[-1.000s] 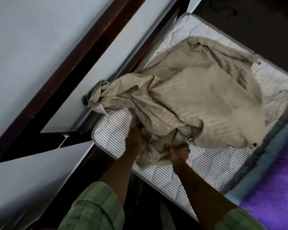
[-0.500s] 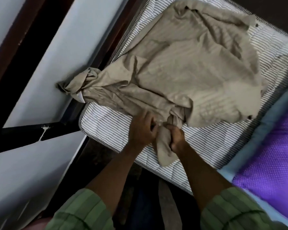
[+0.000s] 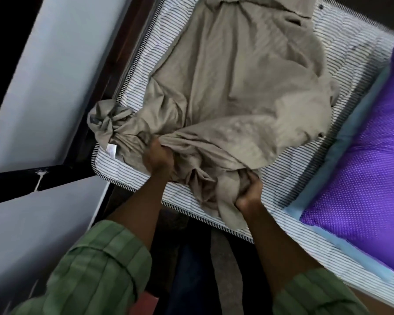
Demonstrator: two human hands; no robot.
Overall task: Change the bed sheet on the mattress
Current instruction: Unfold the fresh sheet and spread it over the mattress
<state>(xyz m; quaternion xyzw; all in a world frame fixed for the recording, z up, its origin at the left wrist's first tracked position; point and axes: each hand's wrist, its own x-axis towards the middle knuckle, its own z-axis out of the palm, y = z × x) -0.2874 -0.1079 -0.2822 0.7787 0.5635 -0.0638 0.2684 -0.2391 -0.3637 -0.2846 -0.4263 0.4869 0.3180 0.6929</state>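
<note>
A crumpled beige bed sheet lies loose on the striped white mattress, bunched toward the near corner. My left hand grips a gathered fold of the sheet near the mattress corner. To its right, my right hand grips another bunch of the sheet by the near edge, with a tail of cloth hanging below it. A knotted corner of the sheet with a white label hangs over the left side of the mattress.
A purple dotted cloth over a light blue layer covers the mattress's right side. A dark wooden frame and pale panels run along the left. Dark floor shows below the near edge.
My hands have moved apart: the left went up and left into the sheet, the right lower and right. The view has shifted, bringing the sheet closer and more of the purple cloth into sight.
</note>
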